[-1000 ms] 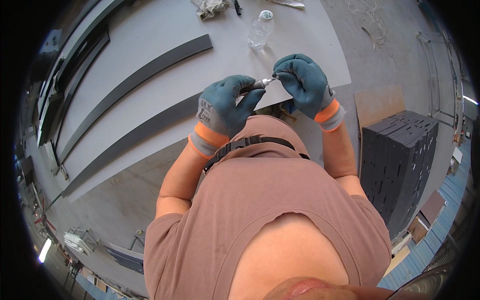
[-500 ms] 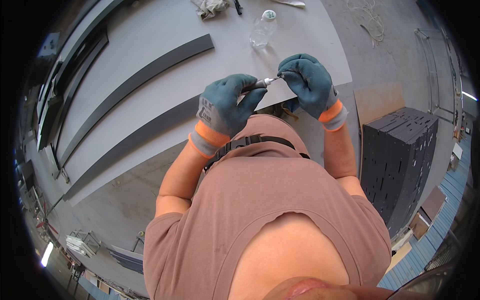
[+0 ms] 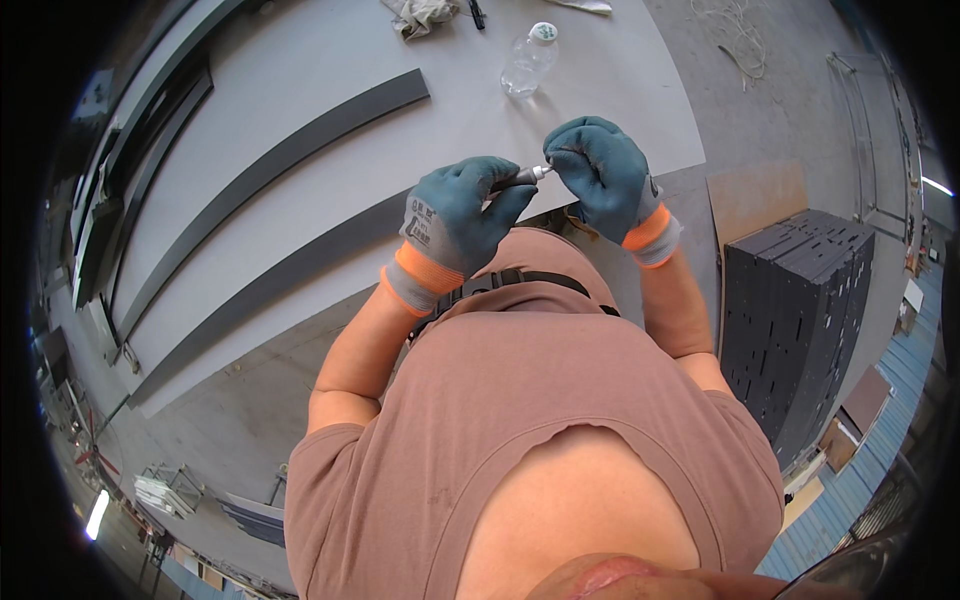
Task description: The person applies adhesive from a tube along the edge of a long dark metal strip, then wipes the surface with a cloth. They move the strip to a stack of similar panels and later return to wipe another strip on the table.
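Note:
My left hand (image 3: 462, 212), in a teal-coated work glove with an orange cuff, is closed round a small dark grey pen-shaped tool (image 3: 520, 179). Its white collar and thin metal tip point toward the right. My right hand (image 3: 602, 178), gloved alike, has its fingertips pinched together right at that tip. Whatever lies between those fingertips is too small and covered to make out. Both hands are in front of my waist, over the near edge of a pale table (image 3: 610, 60). Beyond them a clear plastic bottle (image 3: 528, 68) with a white-and-green cap stands on the table.
Long dark grey strips (image 3: 300, 147) lie across the left of the table. At the far side are a crumpled cloth (image 3: 425, 16) and a small black object (image 3: 477, 14). A tall stack of dark panels (image 3: 795, 300) stands on the floor to my right, near a brown board (image 3: 755, 205).
My right hand has moved slightly left and down, closer to my left hand, and less of the tool's tip shows. My left hand keeps its grip on the tool.

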Demonstrator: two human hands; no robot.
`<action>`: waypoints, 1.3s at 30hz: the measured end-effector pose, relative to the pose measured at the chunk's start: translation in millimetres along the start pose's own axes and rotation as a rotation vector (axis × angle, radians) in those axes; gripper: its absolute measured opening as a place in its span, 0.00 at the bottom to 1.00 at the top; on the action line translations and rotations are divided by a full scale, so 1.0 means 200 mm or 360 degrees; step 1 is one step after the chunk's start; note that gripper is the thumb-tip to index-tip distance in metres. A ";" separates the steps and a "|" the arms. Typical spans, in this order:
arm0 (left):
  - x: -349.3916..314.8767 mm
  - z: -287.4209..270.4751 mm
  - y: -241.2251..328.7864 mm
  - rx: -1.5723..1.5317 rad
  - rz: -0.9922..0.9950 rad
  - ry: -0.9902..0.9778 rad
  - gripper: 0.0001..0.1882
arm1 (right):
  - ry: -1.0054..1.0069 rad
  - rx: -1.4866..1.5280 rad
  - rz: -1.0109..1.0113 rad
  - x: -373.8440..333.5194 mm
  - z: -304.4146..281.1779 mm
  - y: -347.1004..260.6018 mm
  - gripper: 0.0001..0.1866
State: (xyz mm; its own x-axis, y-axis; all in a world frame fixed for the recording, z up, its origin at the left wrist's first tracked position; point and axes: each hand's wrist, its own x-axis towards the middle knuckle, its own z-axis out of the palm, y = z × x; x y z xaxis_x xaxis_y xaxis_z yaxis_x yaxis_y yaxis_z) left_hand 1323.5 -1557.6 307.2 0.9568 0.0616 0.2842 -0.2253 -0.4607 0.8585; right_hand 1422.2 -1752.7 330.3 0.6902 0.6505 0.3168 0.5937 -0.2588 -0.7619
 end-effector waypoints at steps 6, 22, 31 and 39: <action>0.02 0.01 -0.02 -0.0081 0.0039 0.0138 0.12 | 0.0260 0.0660 0.0607 -0.01 0.04 -0.01 0.07; 0.06 -0.04 -0.03 -0.0134 -0.0002 0.0048 0.10 | 0.0305 0.0741 0.0710 0.01 0.10 -0.04 0.07; 0.07 -0.03 -0.05 -0.0170 -0.0050 0.0022 0.10 | 0.0481 0.0963 0.0841 0.00 0.15 -0.05 0.09; 0.07 -0.03 -0.04 -0.0184 -0.0092 0.0008 0.10 | 0.0444 0.0928 0.0798 -0.03 0.16 -0.02 0.08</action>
State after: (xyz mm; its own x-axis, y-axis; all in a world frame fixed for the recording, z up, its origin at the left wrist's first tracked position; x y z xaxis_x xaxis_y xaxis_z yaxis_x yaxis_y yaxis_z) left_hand 1336.8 -1547.1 306.1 0.9680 0.0895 0.2344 -0.1895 -0.3514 0.9169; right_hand 1402.8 -1732.6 313.8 0.9397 0.3349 -0.0694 -0.0706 -0.0086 -0.9975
